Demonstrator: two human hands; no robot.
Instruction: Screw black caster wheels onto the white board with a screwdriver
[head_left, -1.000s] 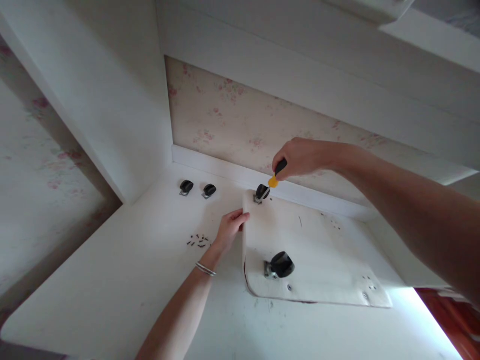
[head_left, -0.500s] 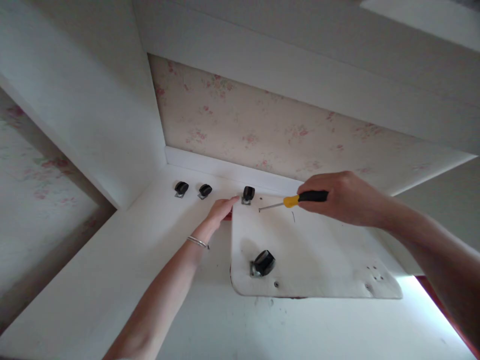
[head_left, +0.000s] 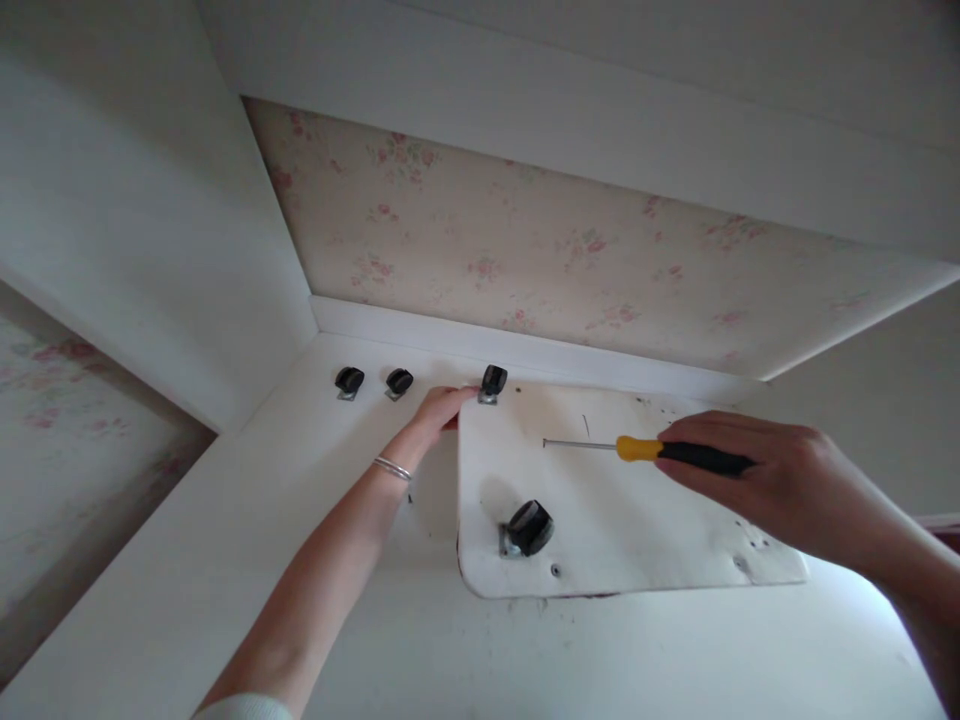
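Note:
My right hand (head_left: pixel 757 475) is closed round the black and yellow handle of a screwdriver (head_left: pixel 637 449). Its shaft points left above a white board (head_left: pixel 630 530), and a small dark piece, too small to name, shows at the tip. My left hand (head_left: pixel 442 408) grips the board's left edge, its fingers partly hidden. On the board, one black caster (head_left: pixel 493 382) stands by the upper left corner, close to my left hand. Another caster (head_left: pixel 529 528) sits on a metal plate at the lower left.
Two loose-looking casters, a left one (head_left: pixel 349 381) and a right one (head_left: pixel 399 382), lie on the white surface left of my hand. Behind runs a white ledge (head_left: pixel 420 332) under flowered wallpaper (head_left: pixel 480 220). Several holes mark the board's right end.
The screwdriver has moved right and a little down with my right hand, its tip now away from the upper caster. My left hand stays at the board's edge. The view has shifted slightly.

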